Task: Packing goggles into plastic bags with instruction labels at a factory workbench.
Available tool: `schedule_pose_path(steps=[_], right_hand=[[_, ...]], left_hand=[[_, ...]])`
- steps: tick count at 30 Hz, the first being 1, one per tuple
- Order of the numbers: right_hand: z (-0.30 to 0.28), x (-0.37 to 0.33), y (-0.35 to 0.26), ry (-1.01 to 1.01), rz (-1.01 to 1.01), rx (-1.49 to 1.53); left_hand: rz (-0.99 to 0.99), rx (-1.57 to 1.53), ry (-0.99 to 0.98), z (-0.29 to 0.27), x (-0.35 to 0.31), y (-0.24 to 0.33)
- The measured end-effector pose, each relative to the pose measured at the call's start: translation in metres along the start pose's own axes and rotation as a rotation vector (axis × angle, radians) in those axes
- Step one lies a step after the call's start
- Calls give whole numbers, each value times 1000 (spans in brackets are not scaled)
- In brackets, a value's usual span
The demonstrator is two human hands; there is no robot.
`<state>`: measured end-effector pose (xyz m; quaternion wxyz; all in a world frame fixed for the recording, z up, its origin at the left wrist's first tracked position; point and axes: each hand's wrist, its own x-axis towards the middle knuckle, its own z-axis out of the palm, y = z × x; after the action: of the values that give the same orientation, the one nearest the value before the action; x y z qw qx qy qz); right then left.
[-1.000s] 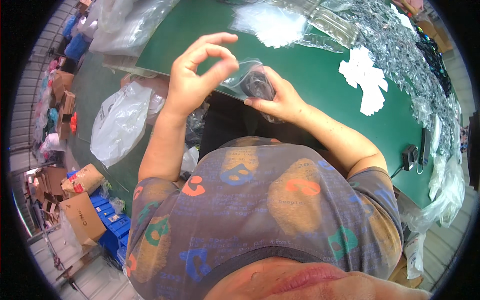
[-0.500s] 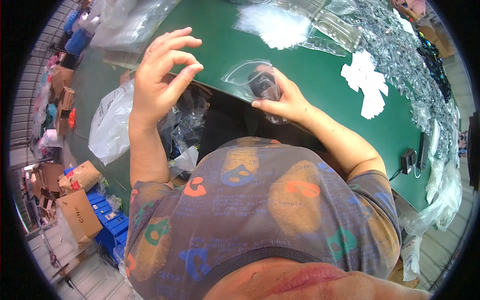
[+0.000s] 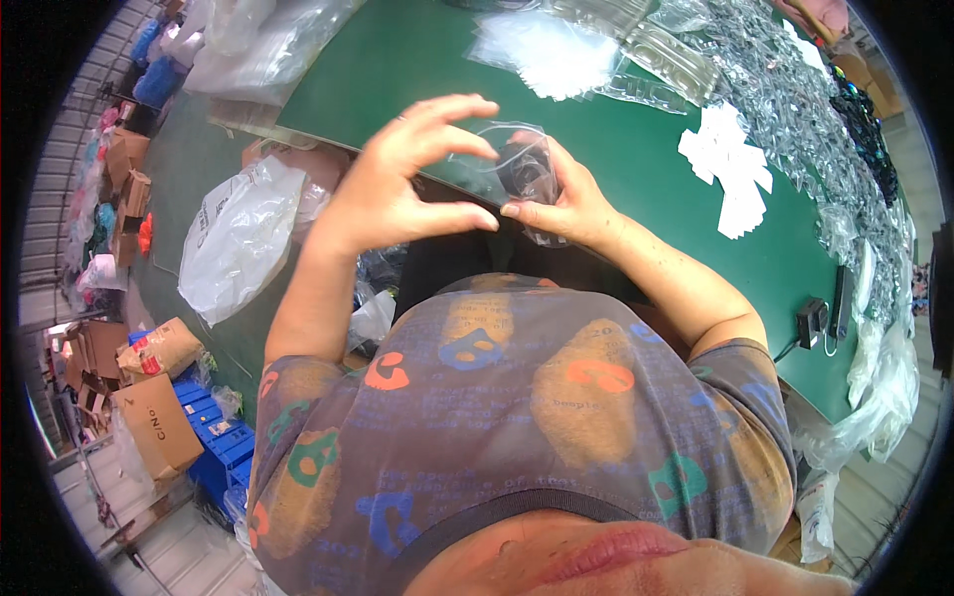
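Note:
My right hand grips a clear plastic bag near the front edge of the green table. Inside the bag is a dark, rounded item whose kind I cannot make out. The loose end of the bag, with a pale curved line along it, points left. My left hand is beside that end, thumb and fingers spread wide with nothing between them. Its fingertips come close to the bag; whether they touch it I cannot tell.
A stack of clear bags lies at the back, beside clear plastic trays. White paper slips sit at the right, before a long heap of small clear packets. A black device with a cable stands near the right edge. A white plastic bag is at the left.
My left hand has moved right and slightly down, toward the bag, and its thumb and fingers have spread apart. My right hand holds the bag in nearly the same place.

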<state>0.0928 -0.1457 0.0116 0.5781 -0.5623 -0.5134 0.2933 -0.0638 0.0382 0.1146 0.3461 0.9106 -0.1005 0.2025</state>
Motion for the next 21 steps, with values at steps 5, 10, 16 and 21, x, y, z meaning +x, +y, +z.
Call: schedule_pose_path(steps=[5,10,16,21], right_hand=[[0,0,5,27,-71,-110],[-2,2,14,38,-146,-177],[-2,2,10,31,-194,-247],[-4,0,3,-24,-88,-218]], left_hand=[[-96,-208,129,34,-1,-2],[-272,-553,82,37,-2,-10],[-422,-764,107,36,3,-8],[-497,-675,90,33,7,-3]])
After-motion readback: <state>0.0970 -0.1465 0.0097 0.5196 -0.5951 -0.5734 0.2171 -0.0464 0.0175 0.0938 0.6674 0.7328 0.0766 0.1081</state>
